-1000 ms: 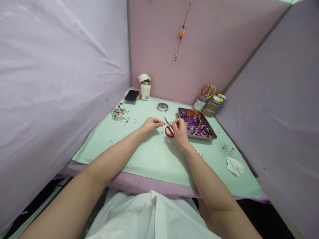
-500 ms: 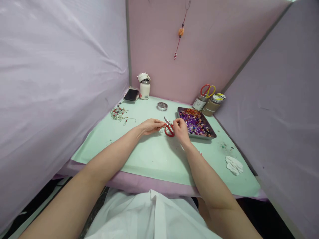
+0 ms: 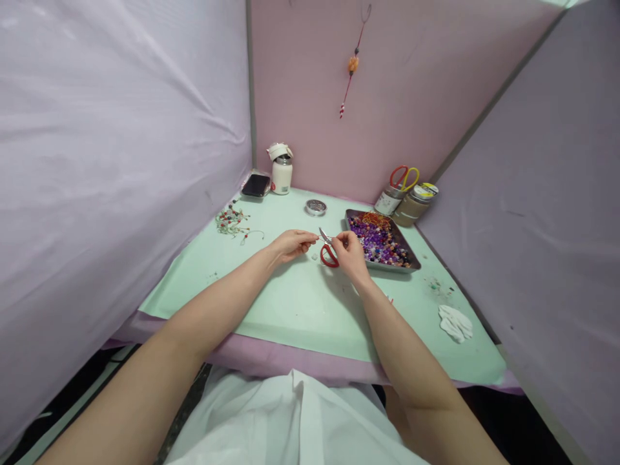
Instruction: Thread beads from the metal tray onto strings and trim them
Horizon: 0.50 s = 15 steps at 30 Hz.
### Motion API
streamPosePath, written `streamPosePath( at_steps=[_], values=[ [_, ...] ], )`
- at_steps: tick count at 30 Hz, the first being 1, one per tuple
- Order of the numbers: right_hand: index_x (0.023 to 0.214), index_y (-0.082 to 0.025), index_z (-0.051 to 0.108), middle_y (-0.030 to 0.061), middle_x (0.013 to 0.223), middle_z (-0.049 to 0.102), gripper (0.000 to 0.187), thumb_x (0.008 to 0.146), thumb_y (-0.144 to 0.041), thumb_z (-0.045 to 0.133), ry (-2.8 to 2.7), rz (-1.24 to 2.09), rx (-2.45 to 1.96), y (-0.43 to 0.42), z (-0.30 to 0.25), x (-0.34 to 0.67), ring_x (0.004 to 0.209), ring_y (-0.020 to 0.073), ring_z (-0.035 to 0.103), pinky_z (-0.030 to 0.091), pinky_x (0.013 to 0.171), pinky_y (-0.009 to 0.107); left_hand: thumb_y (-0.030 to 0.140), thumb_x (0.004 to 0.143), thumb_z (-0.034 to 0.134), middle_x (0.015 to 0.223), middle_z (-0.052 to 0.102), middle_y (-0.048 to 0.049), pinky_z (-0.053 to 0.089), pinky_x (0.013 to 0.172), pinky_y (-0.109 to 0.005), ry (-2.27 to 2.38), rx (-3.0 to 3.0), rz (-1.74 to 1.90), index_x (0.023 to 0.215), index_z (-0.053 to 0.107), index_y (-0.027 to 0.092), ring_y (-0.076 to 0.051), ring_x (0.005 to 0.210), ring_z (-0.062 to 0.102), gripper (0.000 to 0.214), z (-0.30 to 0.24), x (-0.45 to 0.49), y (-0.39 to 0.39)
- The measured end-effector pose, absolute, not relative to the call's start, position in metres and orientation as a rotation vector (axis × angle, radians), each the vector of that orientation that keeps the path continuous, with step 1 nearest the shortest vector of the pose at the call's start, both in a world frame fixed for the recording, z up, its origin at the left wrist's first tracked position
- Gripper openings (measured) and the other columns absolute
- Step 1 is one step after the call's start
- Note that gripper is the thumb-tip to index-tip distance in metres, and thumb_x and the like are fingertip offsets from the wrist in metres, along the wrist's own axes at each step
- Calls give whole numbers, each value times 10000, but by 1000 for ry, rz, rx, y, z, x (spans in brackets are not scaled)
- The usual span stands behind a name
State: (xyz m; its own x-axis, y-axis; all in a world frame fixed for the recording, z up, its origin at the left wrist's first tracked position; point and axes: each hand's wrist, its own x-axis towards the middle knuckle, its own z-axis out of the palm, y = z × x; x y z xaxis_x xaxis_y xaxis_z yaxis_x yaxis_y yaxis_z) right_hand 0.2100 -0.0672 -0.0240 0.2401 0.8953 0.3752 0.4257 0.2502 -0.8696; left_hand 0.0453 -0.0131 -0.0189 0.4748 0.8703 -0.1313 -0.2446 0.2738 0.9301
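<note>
My left hand (image 3: 290, 244) and my right hand (image 3: 349, 253) meet over the middle of the green table mat (image 3: 300, 303). Both are closed in a pinch, fingertips facing each other a short gap apart; what they hold is too small to make out. Red-handled scissors (image 3: 328, 250) lie on the mat right between the two hands. Just right of my right hand stands a metal tray (image 3: 409, 255) filled with purple and mixed beads.
Beaded strands (image 3: 232, 221) lie at the left edge. At the back stand a black phone (image 3: 256, 185), a white bottle (image 3: 281, 173), a small round tin (image 3: 316, 207) and two jars (image 3: 407, 201) with scissors. A white cloth (image 3: 455, 322) lies at right. Fabric walls enclose the table.
Both hands stay pinched by the scissors; only small shifts of the fingers and a slight camera movement show.
</note>
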Motion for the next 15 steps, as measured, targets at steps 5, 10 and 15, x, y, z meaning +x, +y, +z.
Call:
streamPosePath(
  at_steps=[5, 10, 15],
  values=[
    [841, -216, 456, -38, 665, 487, 223, 734, -351, 597, -1459, 443, -1354, -70, -25, 205, 573, 127, 450, 381, 587, 271, 115, 606, 732, 614, 551, -6, 289, 453, -176, 763, 860, 879, 640, 619, 109, -34, 519, 423, 117, -20, 46, -8],
    [741, -212, 554, 14, 721, 552, 87, 791, -273, 517, -1728, 351, -1335, -76, -24, 201, 656, 159, 508, 397, 659, 300, 81, 639, 678, 583, 524, 1, 288, 445, -178, 811, 798, 879, 626, 618, 112, -34, 497, 396, 69, -21, 48, -8],
    [752, -218, 563, 29, 785, 542, 113, 823, -256, 484, -1836, 342, -1252, -77, -22, 203, 694, 167, 510, 402, 675, 301, 227, 645, 695, 580, 530, 10, 314, 507, -216, 858, 1154, 944, 677, 637, 126, -66, 527, 418, 121, -20, 46, -15]
  ],
)
